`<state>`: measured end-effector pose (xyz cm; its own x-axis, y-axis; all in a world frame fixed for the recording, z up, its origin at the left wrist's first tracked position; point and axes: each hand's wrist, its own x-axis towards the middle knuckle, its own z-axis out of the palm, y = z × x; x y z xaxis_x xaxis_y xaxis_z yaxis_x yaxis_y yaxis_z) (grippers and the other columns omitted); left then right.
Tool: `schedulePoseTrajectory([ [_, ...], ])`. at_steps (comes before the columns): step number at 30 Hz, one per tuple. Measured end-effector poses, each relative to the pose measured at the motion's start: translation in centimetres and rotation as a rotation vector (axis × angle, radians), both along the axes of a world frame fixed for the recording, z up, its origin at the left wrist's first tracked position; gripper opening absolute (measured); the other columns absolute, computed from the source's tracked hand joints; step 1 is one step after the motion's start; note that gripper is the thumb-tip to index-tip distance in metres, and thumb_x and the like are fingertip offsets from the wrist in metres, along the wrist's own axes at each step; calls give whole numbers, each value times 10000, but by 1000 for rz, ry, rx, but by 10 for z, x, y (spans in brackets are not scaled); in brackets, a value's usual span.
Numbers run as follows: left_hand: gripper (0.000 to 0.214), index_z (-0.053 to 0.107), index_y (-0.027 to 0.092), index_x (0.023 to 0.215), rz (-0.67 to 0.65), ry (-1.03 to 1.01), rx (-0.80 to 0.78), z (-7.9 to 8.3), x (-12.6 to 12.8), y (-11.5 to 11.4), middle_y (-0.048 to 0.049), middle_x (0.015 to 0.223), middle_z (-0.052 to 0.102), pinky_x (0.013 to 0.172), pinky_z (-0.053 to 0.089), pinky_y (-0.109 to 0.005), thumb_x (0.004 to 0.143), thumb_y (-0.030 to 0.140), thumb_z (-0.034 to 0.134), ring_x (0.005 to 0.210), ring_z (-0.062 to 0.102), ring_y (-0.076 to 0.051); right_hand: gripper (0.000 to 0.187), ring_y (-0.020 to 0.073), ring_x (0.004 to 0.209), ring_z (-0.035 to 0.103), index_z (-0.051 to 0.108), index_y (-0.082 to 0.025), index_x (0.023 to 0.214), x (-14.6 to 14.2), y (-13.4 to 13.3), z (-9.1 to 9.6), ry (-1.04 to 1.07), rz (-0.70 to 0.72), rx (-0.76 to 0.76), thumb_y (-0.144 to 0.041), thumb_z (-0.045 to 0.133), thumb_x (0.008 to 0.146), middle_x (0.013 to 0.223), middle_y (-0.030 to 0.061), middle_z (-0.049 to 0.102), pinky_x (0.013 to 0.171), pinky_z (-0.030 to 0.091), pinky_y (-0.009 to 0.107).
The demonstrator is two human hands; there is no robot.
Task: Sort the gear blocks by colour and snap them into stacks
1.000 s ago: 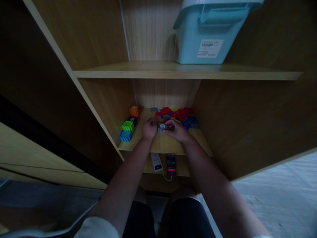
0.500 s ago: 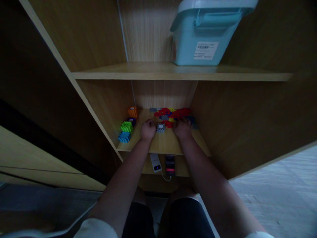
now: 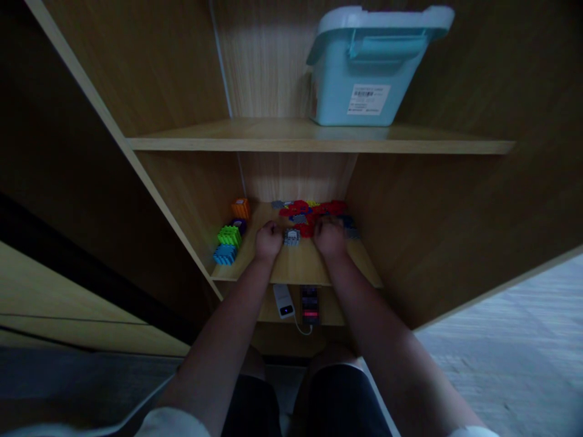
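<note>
My left hand [image 3: 268, 240] is closed in a loose fist low over the middle shelf, left of a small grey block [image 3: 292, 237] built of notched pieces. Whatever its fingers may hold is hidden. Fingers curled, my right hand [image 3: 330, 238] rests at the near edge of a heap of flat red pieces [image 3: 304, 229]; what lies under its fingertips does not show. Grey pieces [image 3: 299, 219] and bits of yellow and blue are mixed into the heap. Some dark blue pieces [image 3: 350, 222] lie just right of my right hand.
Along the left wall stand an orange block [image 3: 241, 209], a purple block [image 3: 239, 226], a green block [image 3: 229, 236] and a blue block [image 3: 225, 254]. A light blue bin [image 3: 371, 73] sits on the upper shelf [image 3: 273, 144]. Below are a white power bank [image 3: 283, 300] and a cabled phone [image 3: 310, 303].
My right hand has shifted slightly left against the heap, and its fingers look more curled. My left hand stays beside the grey block. The whole view has shifted a little.
</note>
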<state>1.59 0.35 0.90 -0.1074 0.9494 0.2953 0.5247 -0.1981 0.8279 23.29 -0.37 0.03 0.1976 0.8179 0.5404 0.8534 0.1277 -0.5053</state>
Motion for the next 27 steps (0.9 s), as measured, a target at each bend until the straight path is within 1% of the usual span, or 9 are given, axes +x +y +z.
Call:
schedulePoseTrajectory([
  [2, 235, 631, 219, 760, 7, -1, 41, -1, 0, 1, -33, 726, 698, 680, 399, -296, 966, 235, 519, 715, 645, -190, 329, 437, 1275, 575, 776, -150, 1155, 1, -4, 4, -9, -129, -61, -319, 544, 995, 1273, 262, 696, 1079, 459, 600],
  [3, 239, 628, 219, 751, 11, 0, 54, -2, 0, 2, -31, 717, 694, 675, 395, -296, 966, 231, 525, 708, 642, -189, 346, 430, 1289, 567, 776, -141, 1172, 1, -6, 6, -33, -163, -110, -321, 533, 1004, 1300, 259, 688, 1078, 457, 589],
  [6, 258, 623, 218, 733, 18, -1, 61, -3, 0, 4, -30, 705, 684, 680, 391, -300, 971, 226, 524, 705, 635, -191, 400, 398, 1325, 558, 780, -145, 1220, -2, -9, 9, -130, -187, -243, -357, 494, 1039, 1391, 223, 665, 1083, 453, 548],
  [9, 259, 614, 221, 721, 16, -10, 73, -4, 0, 4, -31, 704, 677, 685, 383, -306, 966, 224, 529, 708, 629, -197, 440, 389, 1338, 559, 789, -158, 1241, -5, -10, 10, -192, -190, -293, -395, 469, 1054, 1454, 210, 639, 1081, 454, 534],
  [13, 267, 608, 227, 713, 20, -16, 71, -3, -1, 3, -34, 705, 676, 680, 376, -311, 965, 211, 521, 697, 624, -202, 448, 404, 1325, 569, 796, -143, 1240, -4, -8, 10, -209, -209, -312, -394, 479, 1046, 1470, 222, 630, 1078, 459, 542],
  [18, 270, 623, 227, 711, 25, -32, 61, -3, 0, 3, -37, 704, 681, 692, 390, -309, 960, 201, 523, 708, 631, -208, 458, 422, 1334, 547, 788, -136, 1259, -2, -6, 6, -183, -213, -303, -410, 504, 1026, 1502, 235, 602, 1089, 454, 574],
  [22, 264, 604, 229, 708, 10, -57, 72, -5, -1, 5, -26, 684, 669, 674, 385, -307, 958, 198, 529, 682, 621, -201, 477, 444, 1383, 498, 746, -101, 1323, -4, -6, 3, -141, -240, -285, -368, 517, 1001, 1592, 266, 520, 1112, 425, 612],
  [24, 262, 606, 232, 717, 8, -80, 77, -5, -1, 5, -26, 699, 680, 689, 403, -305, 963, 206, 524, 700, 634, -201, 503, 457, 1402, 481, 713, -74, 1359, -6, -5, 2, -123, -263, -267, -353, 521, 988, 1630, 286, 472, 1118, 415, 622],
  [27, 260, 611, 234, 734, 23, -113, 84, -3, -1, 4, -29, 722, 696, 710, 429, -306, 974, 215, 513, 728, 654, -204, 530, 467, 1415, 473, 677, -45, 1387, -8, -4, 0, -115, -298, -245, -343, 511, 981, 1648, 303, 443, 1126, 408, 631],
])
